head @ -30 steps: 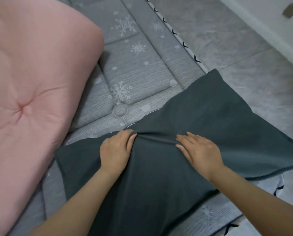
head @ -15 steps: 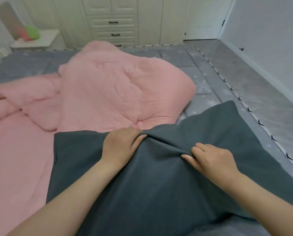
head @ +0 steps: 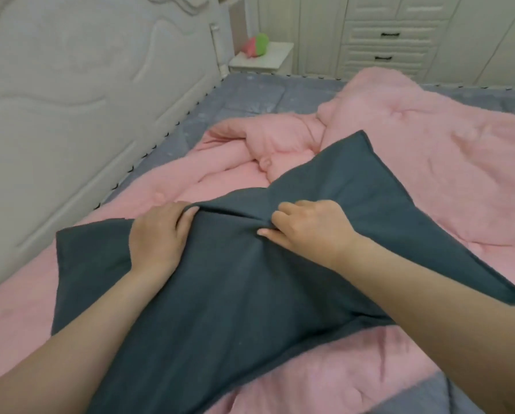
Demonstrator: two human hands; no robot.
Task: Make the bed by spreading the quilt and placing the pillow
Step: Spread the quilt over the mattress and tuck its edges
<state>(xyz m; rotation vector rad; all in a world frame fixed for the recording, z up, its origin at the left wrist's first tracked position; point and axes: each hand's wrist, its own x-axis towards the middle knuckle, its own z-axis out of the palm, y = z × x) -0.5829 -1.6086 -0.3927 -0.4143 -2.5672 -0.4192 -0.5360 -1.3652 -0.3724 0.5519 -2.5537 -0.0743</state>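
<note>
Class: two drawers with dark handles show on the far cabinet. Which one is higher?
The upper drawer, its dark handle under the top edge of the view; the lower drawer sits directly beneath, just above the pink quilt.

Both hands, left hand point(head: 157, 237), right hand point(head: 308, 230), gripping dark pillow point(head: 235, 294), pink quilt point(head: 429, 174) beneath

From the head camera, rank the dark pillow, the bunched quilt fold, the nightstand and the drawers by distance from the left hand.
1. dark pillow: gripped by the left hand.
2. bunched quilt fold: ahead, slightly right.
3. nightstand: beside the headboard.
4. drawers: far right; close to the nightstand's distance.
</note>
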